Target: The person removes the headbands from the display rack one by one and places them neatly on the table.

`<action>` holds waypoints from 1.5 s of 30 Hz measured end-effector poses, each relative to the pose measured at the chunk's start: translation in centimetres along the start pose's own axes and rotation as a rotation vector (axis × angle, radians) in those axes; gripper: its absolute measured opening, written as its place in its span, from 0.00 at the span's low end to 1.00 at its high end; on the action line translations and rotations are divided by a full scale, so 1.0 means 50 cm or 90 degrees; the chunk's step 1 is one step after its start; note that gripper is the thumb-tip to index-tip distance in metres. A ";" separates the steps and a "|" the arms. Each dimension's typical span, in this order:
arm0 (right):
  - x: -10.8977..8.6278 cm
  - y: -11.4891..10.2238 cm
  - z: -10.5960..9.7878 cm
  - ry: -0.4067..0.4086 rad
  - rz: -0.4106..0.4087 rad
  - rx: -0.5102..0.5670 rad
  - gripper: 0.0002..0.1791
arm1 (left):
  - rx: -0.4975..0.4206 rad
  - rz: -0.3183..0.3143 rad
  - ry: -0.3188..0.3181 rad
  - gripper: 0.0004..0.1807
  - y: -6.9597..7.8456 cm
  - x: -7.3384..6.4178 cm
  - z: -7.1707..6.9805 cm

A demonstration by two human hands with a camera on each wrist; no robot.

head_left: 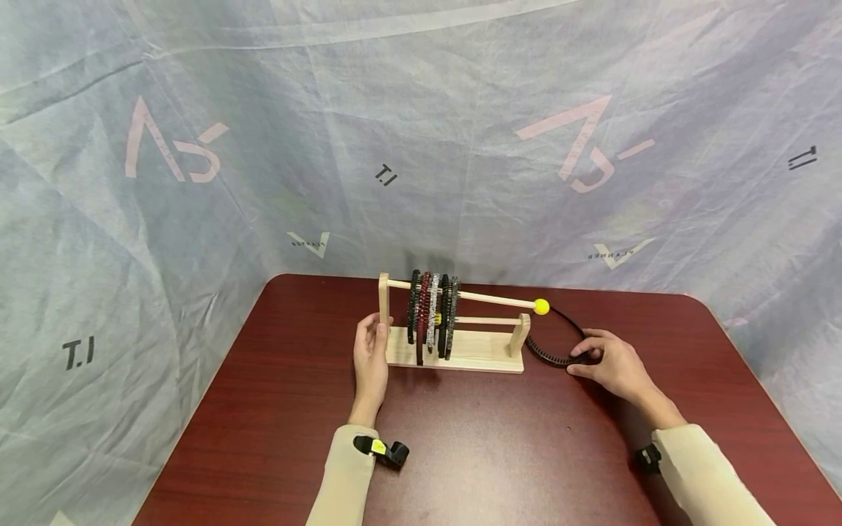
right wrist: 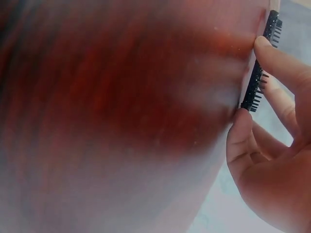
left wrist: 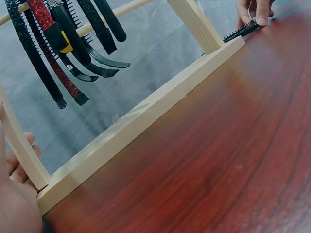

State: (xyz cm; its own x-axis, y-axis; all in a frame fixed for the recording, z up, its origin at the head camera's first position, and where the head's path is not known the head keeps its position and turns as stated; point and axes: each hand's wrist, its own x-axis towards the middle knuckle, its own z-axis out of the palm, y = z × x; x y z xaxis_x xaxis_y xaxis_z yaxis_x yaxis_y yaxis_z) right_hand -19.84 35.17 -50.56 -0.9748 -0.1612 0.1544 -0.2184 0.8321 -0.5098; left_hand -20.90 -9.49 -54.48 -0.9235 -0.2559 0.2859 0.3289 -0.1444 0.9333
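A wooden headband stand [head_left: 487, 352] sits on the table, with several headbands [head_left: 432, 310] hung side by side on its upper rod, among them black, dark red and silver glittery ones. My left hand [head_left: 371, 354] holds the stand's left upright [left wrist: 22, 145], fingers behind it. To the right of the stand, my right hand [head_left: 615, 365] pinches a black toothed headband [head_left: 549, 358] near one end. This headband's curve reaches toward the stand's right end. Small teeth and sparkly dots show along the black headband [right wrist: 255, 82] in the right wrist view.
The upper rod ends on the right in a yellow ball [head_left: 541, 307]. A lower rod [head_left: 490, 321] runs to the short right post [head_left: 520, 334]. Dark red wood covers the table [head_left: 487, 438], and a grey printed cloth [head_left: 421, 131] hangs behind it.
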 end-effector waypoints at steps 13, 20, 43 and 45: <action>-0.006 0.003 0.004 -0.010 0.002 0.013 0.22 | -0.008 -0.008 0.006 0.17 -0.004 -0.001 -0.001; -0.027 -0.004 -0.005 0.013 0.017 0.019 0.21 | -0.002 -0.010 0.010 0.17 -0.007 -0.001 0.002; -0.076 -0.108 -0.024 0.251 0.104 0.075 0.14 | -0.004 0.004 0.010 0.17 -0.007 0.001 0.001; -0.077 -0.125 -0.025 0.276 0.115 0.098 0.14 | -0.003 0.004 0.011 0.17 -0.008 0.002 0.000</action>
State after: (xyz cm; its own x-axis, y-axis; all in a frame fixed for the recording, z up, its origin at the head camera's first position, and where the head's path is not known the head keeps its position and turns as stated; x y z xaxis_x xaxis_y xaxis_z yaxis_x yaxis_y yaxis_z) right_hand -14.68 31.25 -46.93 -0.8956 0.2417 0.3734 -0.0839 0.7326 -0.6755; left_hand -21.09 -9.44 -54.80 -0.9178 -0.2727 0.2884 0.3362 -0.1478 0.9301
